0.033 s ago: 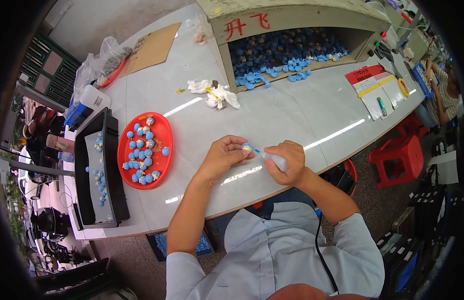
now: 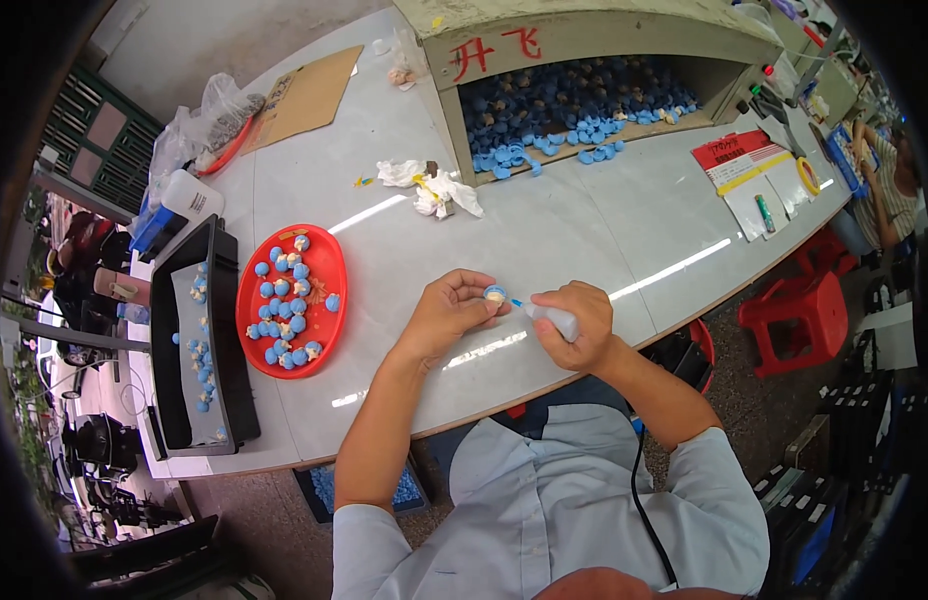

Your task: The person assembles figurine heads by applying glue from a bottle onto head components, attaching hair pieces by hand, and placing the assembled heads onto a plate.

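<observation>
Between its thumb and fingertips my left hand [image 2: 450, 315] pinches a small blue-and-cream figurine piece [image 2: 495, 295] over the table. My right hand [image 2: 582, 325] is wrapped round a translucent squeeze bottle [image 2: 557, 321]. The bottle's thin blue tip [image 2: 518, 302] points at the piece, a small gap away from it. Left of my hands lies a red oval tray [image 2: 330, 258] with several small blue-and-cream figurine pieces on it. More such pieces rest on a pale sheet in a black bin [image 2: 246, 400] beyond the tray.
A beige metal box [image 2: 594, 30] at the back holds a heap of blue parts [image 2: 574, 105]. Crumpled white tissues [image 2: 447, 194] lie before it. Papers, a green marker [image 2: 764, 213] and a yellow tape roll [image 2: 806, 175] are at the right. A red stool [image 2: 796, 312] stands beside the table.
</observation>
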### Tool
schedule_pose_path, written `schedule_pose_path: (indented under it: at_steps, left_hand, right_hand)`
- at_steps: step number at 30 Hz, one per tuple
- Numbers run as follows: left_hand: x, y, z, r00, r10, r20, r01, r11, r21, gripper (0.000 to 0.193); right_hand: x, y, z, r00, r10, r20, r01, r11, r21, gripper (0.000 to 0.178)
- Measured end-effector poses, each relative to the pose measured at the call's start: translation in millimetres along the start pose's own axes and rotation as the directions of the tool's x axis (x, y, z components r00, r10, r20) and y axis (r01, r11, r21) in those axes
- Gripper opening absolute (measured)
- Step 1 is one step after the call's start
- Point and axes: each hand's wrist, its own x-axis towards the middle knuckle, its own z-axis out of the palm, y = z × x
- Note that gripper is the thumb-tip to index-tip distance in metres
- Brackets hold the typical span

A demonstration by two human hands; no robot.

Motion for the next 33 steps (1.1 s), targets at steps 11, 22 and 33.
schedule_pose_path:
  at_steps: [11,22,33]
  left_hand:
    - [4.0,-4.7,-9.3,0.992,0.058,0.113,-0.047,0.994,-0.096,0.036]
    - [3.9,-5.1,-9.7,0.994,0.037,0.107,-0.03,0.997,-0.066,0.035]
    - [3.0,-1.1,-7.4,0.995,0.024,0.096,-0.016,0.997,-0.078,0.036]
  right_hand:
    - [-0.1,2.1,1.3,0.999,0.009,0.035,-0.011,0.999,0.042,0.022]
    - [1.3,3.3,4.7,0.999,0.017,0.029,-0.018,0.999,0.038,0.021]
    - [-0.5,3.8,-0.9,0.997,0.074,-0.036,-0.07,0.993,0.093,0.024]
